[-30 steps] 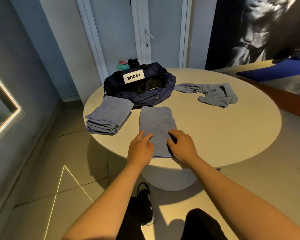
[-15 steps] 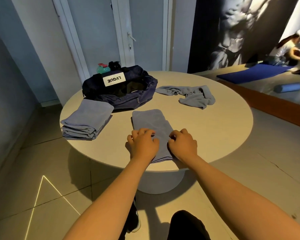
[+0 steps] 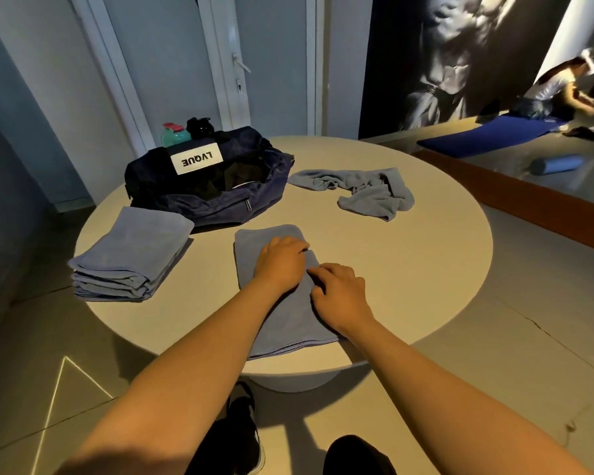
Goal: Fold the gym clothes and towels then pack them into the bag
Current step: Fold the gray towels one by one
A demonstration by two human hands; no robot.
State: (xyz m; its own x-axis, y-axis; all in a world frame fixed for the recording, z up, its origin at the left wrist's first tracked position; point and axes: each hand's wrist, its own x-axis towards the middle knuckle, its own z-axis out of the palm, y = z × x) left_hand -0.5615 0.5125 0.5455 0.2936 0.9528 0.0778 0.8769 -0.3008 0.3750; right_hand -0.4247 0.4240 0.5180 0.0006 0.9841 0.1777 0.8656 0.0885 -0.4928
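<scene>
A grey-blue towel, folded into a long strip, lies on the near part of the round table. My left hand sits on its middle with the fingers curled at the towel's right edge. My right hand is beside it, its curled fingers pinching the same edge. A dark blue gym bag stands unzipped at the back left, with a white label on top. A stack of folded towels lies to the left. One crumpled towel lies to the right of the bag.
A teal bottle and a black object stand behind the bag. A door is behind the table. At the right, a person sits on a blue mat near a blue roller. My shoe is under the table's edge.
Both hands moved from the towel's near end forward to its middle, with the left hand ahead. The view shifted a little to the right.
</scene>
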